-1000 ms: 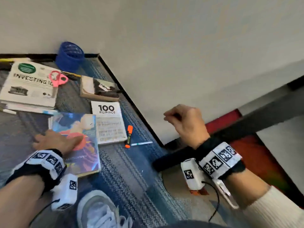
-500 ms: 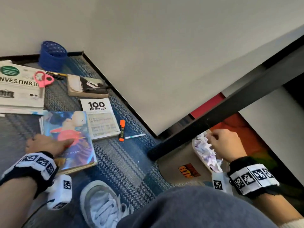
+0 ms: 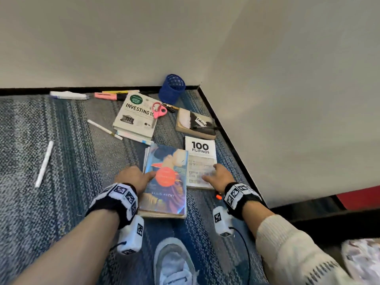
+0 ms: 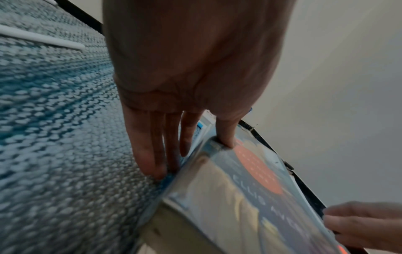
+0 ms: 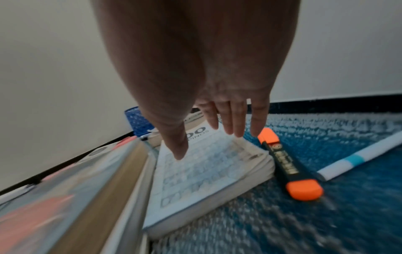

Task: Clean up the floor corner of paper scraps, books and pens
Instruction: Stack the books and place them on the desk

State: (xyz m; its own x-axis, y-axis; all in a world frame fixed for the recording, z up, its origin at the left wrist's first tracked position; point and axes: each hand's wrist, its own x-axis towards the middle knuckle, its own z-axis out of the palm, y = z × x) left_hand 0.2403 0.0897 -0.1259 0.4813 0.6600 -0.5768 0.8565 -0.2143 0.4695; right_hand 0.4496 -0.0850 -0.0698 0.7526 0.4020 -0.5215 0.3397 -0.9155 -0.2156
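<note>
From the head camera, the left hand [image 3: 134, 176] is seen laid at the left edge of the glossy blue paperback with a red disc on its cover [image 3: 166, 182], thumb on the cover, while the right hand [image 3: 219, 175] is spread, fingers straight, over the white "100 Filipinos" book [image 3: 200, 155] lying just beside it on the blue woven carpet [image 3: 61, 161]. Further back, a white "Investing 101" book [image 3: 135, 118] is topped by pink-handled scissors [image 3: 158, 112], a tan-edged black-and-white book [image 3: 195, 125] is set by the black skirting, and a blue mesh pen cup [image 3: 172, 88] is stood in the corner; white pens [image 3: 44, 163] are scattered to the left. At the left wrist, the paperback's edge [image 4: 250, 189] is pinched between the thumb on the cover and fingers [image 4: 150, 154] reaching down to the carpet at its side. At the right wrist, the fingers [image 5: 237, 120] are shown straight and apart above the white book [image 5: 208, 165]; whether they touch it cannot be told. An orange-capped black highlighter [image 5: 291, 170] is lying against that book's right edge, with a white pen with a blue band [image 5: 359, 156] just beside it.
</note>
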